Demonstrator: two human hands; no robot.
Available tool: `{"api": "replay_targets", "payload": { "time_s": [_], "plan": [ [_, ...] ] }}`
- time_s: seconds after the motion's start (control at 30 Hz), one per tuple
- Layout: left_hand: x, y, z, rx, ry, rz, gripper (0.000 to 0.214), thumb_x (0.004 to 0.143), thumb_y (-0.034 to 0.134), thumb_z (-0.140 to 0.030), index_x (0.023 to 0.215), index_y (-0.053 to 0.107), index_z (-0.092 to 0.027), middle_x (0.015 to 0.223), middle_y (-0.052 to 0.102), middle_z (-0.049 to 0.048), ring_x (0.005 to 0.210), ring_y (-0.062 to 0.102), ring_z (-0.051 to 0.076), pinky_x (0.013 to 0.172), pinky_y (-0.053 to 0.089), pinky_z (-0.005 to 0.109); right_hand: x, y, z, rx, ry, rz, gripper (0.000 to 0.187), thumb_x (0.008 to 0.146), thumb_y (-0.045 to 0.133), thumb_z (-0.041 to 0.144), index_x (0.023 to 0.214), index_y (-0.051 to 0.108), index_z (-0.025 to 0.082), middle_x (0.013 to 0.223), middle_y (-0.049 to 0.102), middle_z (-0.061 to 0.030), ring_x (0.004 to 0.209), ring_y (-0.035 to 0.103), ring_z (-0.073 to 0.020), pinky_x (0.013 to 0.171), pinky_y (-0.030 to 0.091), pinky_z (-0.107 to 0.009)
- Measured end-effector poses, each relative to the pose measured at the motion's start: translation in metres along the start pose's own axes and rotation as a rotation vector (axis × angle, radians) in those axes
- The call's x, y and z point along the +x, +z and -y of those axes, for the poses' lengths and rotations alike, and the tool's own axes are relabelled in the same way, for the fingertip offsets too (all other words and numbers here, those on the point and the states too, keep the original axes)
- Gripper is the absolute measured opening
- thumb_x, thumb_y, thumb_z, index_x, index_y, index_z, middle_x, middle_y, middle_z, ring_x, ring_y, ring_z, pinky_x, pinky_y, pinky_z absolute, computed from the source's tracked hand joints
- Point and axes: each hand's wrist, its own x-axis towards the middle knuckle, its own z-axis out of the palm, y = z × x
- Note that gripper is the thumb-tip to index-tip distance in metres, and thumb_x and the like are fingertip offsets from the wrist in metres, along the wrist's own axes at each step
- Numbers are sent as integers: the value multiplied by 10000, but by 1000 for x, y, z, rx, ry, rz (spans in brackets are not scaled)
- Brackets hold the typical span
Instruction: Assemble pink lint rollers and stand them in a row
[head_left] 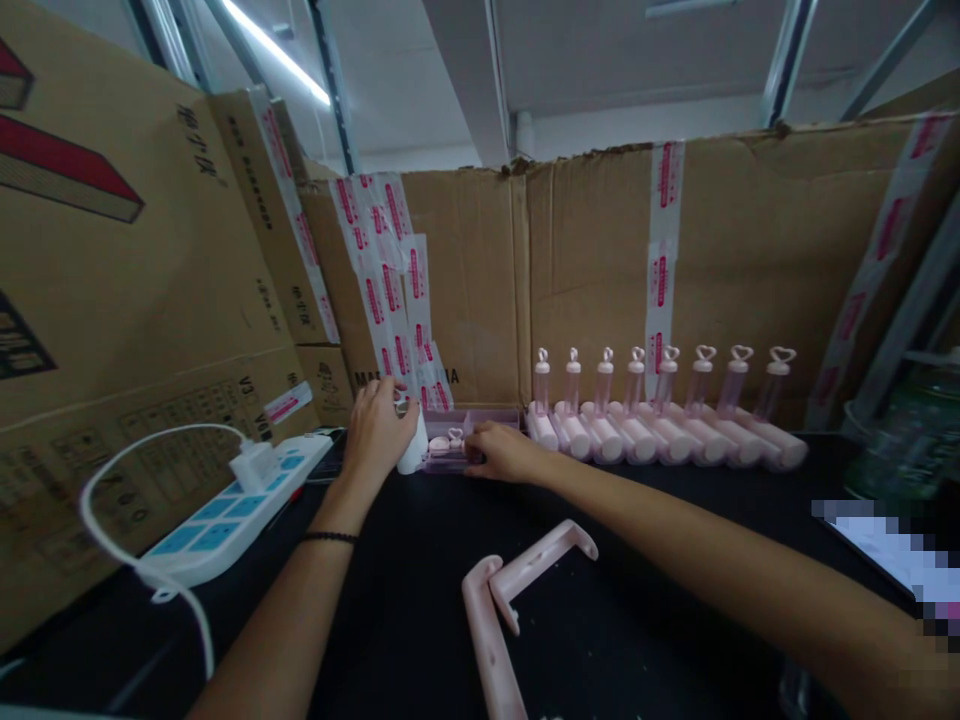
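My left hand (381, 425) is closed around the upper part of a white cylinder (412, 450), which stands upright at the left end of a translucent purple tray (495, 418). Small pale pink pieces (442, 442), one of them heart-shaped, lie inside the tray. At the tray's right part is my right hand (501, 452), its fingers bent and pressed together; whatever they pinch is hidden. Closer to me, two pale pink bracket-like parts (541, 562) with bent ends lie on the black table (405, 600), touching each other.
A row of several pink assemblies (660, 432) with upright heart-topped tubes stands at the back right. Cardboard walls (465, 270) enclose the back and left. A white power strip (232, 515) with a plugged-in cable lies left. A phone-like device (892, 555) and green container (907, 430) are right.
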Motion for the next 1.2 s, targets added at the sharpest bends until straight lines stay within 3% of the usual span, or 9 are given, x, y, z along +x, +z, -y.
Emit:
{"api": "replay_targets", "payload": {
  "time_s": [0.23,0.4,0.47,0.63,0.8,0.93,1.07,1.2],
  "plan": [
    [1,-1,6,15,-54,-35,241,893,499,-306,1073,596,-180,1062,642,135,1051,584,318,950,458,436,-8,-3,-2,51,18,-16,255,912,708,380,1013,709,145,981,685,-86,898,645,-184,749,429,-256],
    [-2,4,10,76,-98,4,320,911,488,-395,1095,603,-160,1127,654,181,1111,582,360,977,452,469,-3,-10,-13,44,88,-75,176,964,589,228,1080,686,137,1069,687,-102,979,644,-186,842,442,-266],
    [-3,5,12,110,-146,66,446,898,503,-516,1118,603,-140,1130,661,215,1119,593,394,950,465,487,1,-11,-18,28,120,-87,187,941,579,171,1090,686,136,1098,685,-106,999,643,-191,861,446,-270],
    [-5,9,19,181,-312,392,757,799,507,-752,1219,567,-126,1189,682,272,1148,631,440,860,499,479,5,-5,-26,-26,179,-70,243,920,587,170,1138,690,143,1148,673,-126,992,650,-209,826,461,-277],
    [-5,13,24,187,-338,458,800,752,537,-769,1218,585,-120,1167,700,295,1091,673,463,779,509,463,7,0,-29,-94,169,-50,295,925,594,173,1203,688,154,1182,623,-141,1063,607,-231,872,461,-296],
    [-4,13,25,182,-335,465,655,772,572,-663,1166,634,-144,1153,717,267,1087,680,449,777,511,449,13,-1,-32,-144,63,-31,295,925,628,202,1202,730,214,1200,584,-122,1151,515,-245,974,428,-326],
    [-1,5,23,172,-344,408,570,776,586,-613,1120,656,-164,1125,727,248,1066,685,438,779,513,446,19,2,-39,-185,-22,-5,219,930,655,275,1094,791,226,1163,600,-129,1119,495,-260,978,418,-362],
    [3,-7,16,80,-418,180,555,807,567,-606,1162,627,-183,1139,722,220,1061,679,416,785,509,443,20,6,-42,-207,-105,-10,164,909,688,287,993,808,214,1242,611,-124,1154,482,-274,992,396,-387]
  ]
}}
